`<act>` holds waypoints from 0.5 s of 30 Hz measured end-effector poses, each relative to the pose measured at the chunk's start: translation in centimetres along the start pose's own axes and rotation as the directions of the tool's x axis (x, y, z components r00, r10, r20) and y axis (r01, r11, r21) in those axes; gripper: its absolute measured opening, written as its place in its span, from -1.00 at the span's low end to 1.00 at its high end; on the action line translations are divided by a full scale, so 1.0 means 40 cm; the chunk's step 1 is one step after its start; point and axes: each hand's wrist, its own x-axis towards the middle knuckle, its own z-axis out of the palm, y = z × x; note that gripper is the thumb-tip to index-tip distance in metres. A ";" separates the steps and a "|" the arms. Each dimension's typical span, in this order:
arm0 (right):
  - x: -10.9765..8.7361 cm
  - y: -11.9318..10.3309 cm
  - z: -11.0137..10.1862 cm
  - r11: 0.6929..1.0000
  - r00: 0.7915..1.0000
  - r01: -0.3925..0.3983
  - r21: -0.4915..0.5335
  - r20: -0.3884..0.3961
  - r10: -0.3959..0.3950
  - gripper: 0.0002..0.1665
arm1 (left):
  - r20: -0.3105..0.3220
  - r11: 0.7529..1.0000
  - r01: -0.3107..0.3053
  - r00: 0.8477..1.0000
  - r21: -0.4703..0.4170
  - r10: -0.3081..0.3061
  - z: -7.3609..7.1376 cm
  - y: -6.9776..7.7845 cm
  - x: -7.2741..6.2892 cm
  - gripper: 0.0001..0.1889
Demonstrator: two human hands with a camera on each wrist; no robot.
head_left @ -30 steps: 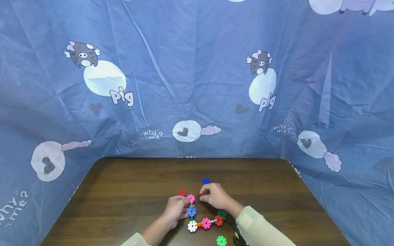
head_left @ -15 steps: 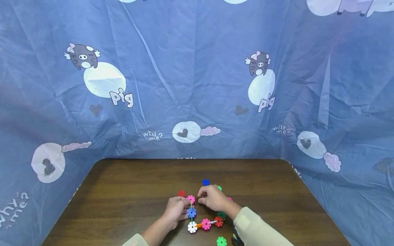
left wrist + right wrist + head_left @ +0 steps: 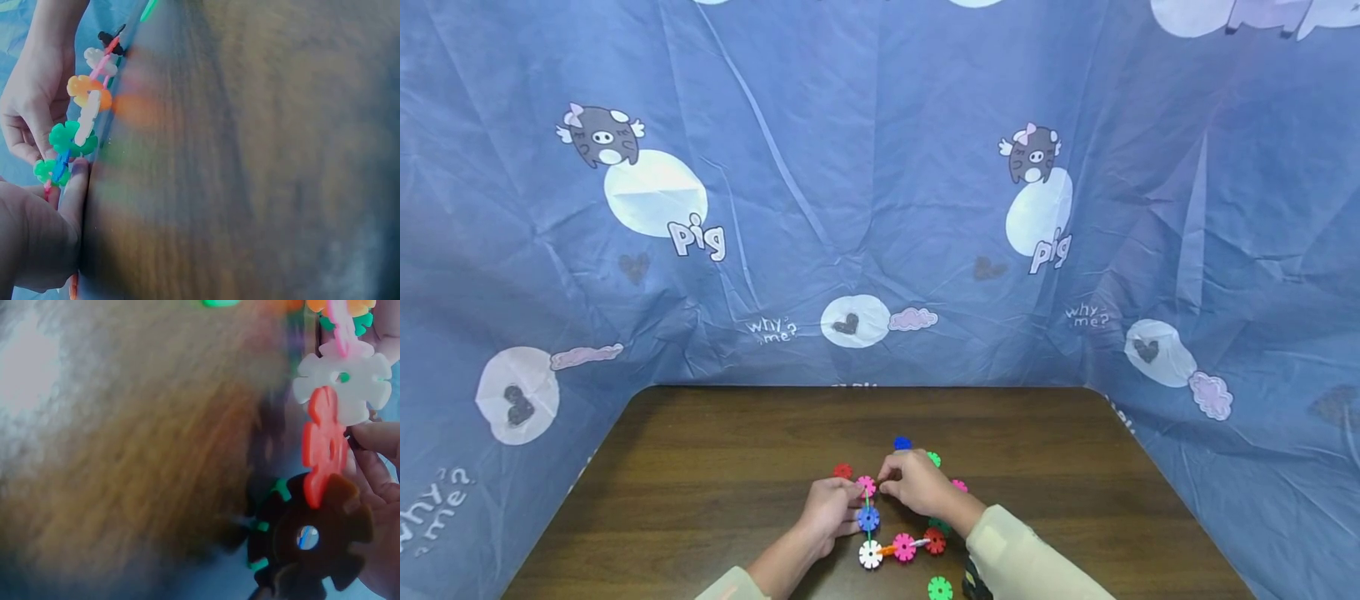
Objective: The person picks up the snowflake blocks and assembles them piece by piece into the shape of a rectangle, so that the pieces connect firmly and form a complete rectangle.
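Blue disc (image 3: 902,443) sits partly behind the right hand (image 3: 922,483), grip unclear; left hand (image 3: 827,510) pinches pink disc (image 3: 867,485).

The place looks like a small curtained-off booth: creased blue fabric sheeting (image 3: 880,192) hangs behind and to both sides of a dark wood-grain desk (image 3: 737,433) with rounded far corners. Printed cartoon pigs (image 3: 602,136), hearts (image 3: 846,324) and joined plastic snowflake discs (image 3: 904,547) give it a playroom look, though what building surrounds it cannot be told.
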 end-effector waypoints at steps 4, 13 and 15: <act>0.002 0.003 0.000 1.000 0.999 0.028 -0.012 -0.030 -0.028 -0.91 | -0.003 1.000 0.009 1.000 -0.015 -0.009 0.001 0.002 0.003 -0.87; 0.007 0.004 -0.005 0.996 0.996 0.082 -0.024 -0.039 -0.083 -0.92 | -0.027 1.000 0.002 1.000 -0.015 -0.003 0.009 0.002 0.004 -0.88; 0.008 0.003 -0.006 0.995 0.995 0.095 -0.030 -0.027 -0.095 -0.92 | -0.034 1.000 0.001 0.999 -0.003 -0.001 0.011 0.002 0.003 -0.88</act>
